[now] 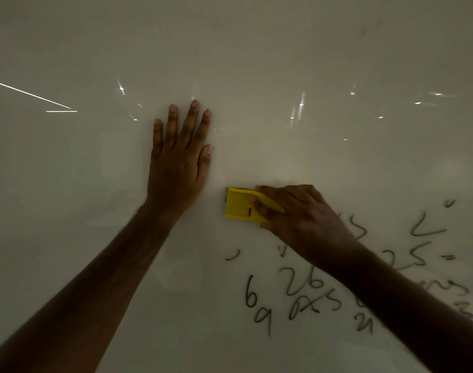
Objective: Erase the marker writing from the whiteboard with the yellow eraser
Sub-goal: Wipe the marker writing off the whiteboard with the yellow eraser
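We saw the left hand (177,162) pressed flat against the whiteboard (256,63), its fingers (193,122) stretched out and slightly spread, gripping nothing. Just right of and below its thumb, the right hand (300,216) was clamped on the yellow eraser (239,205), fingers curled over the upper edge and thumb along the lower one. Only the eraser's left part showed beyond the fingertips; the rest lay hidden under the hand, and we could not tell its full length. A dark strip at its top edge may have been the felt, though the dim light left that unclear.

The marker writing (305,285) sat below and to the right of the right hand's knuckles. We could read "6", "9", "26" and "25", along with an equals sign; other marks were blurred squiggles. The right forearm covered part of the writing, and more of it ran off the right edge of the view. The board above both sets of fingertips looked bare except for faint smudges and bright glints of reflected light (301,105). Both forearms were cut off at the bottom corners.
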